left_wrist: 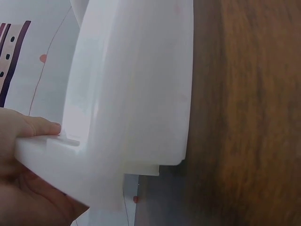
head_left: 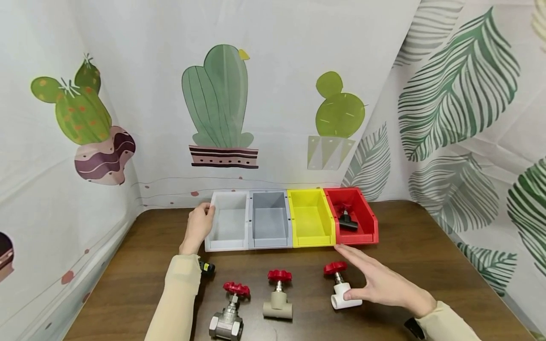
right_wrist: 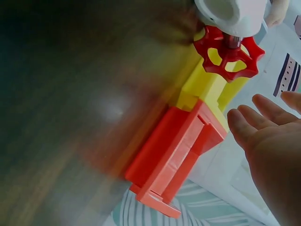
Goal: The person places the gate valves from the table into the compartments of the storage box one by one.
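Observation:
At the left end of a joined row of bins, my left hand (head_left: 199,225) grips the rim of the white bin (left_wrist: 136,89). My right hand (head_left: 384,282) reaches over the white valve (head_left: 341,294) with its fingers stretched out. Its thumb lies in front of that valve's body; whether it touches cannot be told. The valve has a red handwheel (right_wrist: 229,56) and stands upright before the yellow bin (head_left: 313,241). To its left stand a beige valve (head_left: 278,305) and a metal valve (head_left: 227,323), also with red handwheels.
A grey bin (head_left: 270,243) sits between the white and yellow ones. Inside the red bin (head_left: 370,237) at the right end lies a black valve (head_left: 348,222) with a red handwheel. A patterned cloth (head_left: 281,94) hangs behind the brown table (head_left: 141,265).

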`<action>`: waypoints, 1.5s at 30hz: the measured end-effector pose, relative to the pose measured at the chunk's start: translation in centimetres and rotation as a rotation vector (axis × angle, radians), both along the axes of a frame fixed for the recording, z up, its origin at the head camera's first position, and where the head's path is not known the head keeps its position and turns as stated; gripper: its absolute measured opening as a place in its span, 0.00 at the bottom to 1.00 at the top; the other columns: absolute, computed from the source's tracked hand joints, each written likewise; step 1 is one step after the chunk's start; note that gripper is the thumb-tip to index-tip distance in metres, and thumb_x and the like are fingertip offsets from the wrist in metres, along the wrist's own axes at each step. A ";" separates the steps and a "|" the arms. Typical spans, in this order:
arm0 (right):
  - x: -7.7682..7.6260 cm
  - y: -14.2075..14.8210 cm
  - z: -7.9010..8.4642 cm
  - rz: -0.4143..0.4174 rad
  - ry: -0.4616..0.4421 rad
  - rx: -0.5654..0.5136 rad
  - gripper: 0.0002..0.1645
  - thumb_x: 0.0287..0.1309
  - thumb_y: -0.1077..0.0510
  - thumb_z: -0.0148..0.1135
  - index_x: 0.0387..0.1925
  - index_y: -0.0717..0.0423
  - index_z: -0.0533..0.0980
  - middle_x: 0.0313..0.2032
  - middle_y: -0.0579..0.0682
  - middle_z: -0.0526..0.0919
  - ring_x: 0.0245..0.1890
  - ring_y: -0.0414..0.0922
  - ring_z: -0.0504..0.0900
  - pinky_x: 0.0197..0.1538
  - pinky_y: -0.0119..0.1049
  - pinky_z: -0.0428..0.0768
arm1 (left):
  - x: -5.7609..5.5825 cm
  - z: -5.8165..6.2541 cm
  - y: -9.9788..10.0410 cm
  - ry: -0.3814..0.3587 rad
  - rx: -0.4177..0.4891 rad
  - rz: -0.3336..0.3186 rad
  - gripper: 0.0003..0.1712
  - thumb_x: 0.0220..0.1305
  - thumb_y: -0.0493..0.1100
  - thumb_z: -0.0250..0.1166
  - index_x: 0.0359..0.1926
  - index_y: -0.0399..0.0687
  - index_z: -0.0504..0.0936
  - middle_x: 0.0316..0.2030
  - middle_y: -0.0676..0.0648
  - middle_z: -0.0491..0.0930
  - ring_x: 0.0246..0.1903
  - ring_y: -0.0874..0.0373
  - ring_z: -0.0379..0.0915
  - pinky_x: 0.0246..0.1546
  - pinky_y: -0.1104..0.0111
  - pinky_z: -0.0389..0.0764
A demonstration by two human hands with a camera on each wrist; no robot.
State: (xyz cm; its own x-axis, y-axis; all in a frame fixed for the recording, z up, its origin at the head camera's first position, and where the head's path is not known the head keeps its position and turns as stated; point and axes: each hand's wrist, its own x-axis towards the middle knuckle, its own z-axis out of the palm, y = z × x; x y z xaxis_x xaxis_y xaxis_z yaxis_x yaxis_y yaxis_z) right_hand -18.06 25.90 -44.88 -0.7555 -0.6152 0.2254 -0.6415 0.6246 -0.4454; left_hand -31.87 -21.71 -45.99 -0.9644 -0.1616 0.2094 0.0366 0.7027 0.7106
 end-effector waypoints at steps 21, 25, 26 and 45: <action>0.2 -0.3 -1.7 0.007 -0.150 0.022 0.64 0.35 0.36 0.79 0.72 0.51 0.60 0.66 0.47 0.66 0.63 0.48 0.67 0.61 0.48 0.70 | 0.1 -0.1 0.0 0.006 0.012 0.004 0.19 0.75 0.45 0.52 0.53 0.34 0.78 0.30 0.42 0.74 0.25 0.51 0.68 0.25 0.63 0.70; 0.2 -0.4 -1.7 -0.001 -0.191 0.026 0.64 0.36 0.38 0.80 0.73 0.53 0.59 0.66 0.47 0.65 0.62 0.48 0.67 0.61 0.48 0.71 | 0.2 -0.1 0.0 0.008 0.008 0.002 0.19 0.75 0.45 0.52 0.53 0.34 0.78 0.29 0.43 0.74 0.25 0.51 0.68 0.25 0.63 0.70; 0.2 -0.4 -1.7 -0.001 -0.190 0.025 0.65 0.35 0.38 0.80 0.73 0.52 0.59 0.66 0.47 0.65 0.63 0.48 0.67 0.61 0.48 0.71 | 0.2 -0.1 0.0 0.010 0.005 0.002 0.19 0.75 0.45 0.52 0.53 0.34 0.78 0.29 0.43 0.74 0.25 0.51 0.68 0.25 0.63 0.70; 0.0 -0.4 -2.0 0.061 -0.187 0.037 0.65 0.34 0.45 0.83 0.71 0.57 0.57 0.64 0.44 0.62 0.59 0.43 0.68 0.59 0.38 0.72 | 0.2 0.1 0.1 0.003 0.007 0.001 0.19 0.75 0.45 0.52 0.53 0.34 0.78 0.30 0.42 0.75 0.26 0.51 0.68 0.26 0.63 0.70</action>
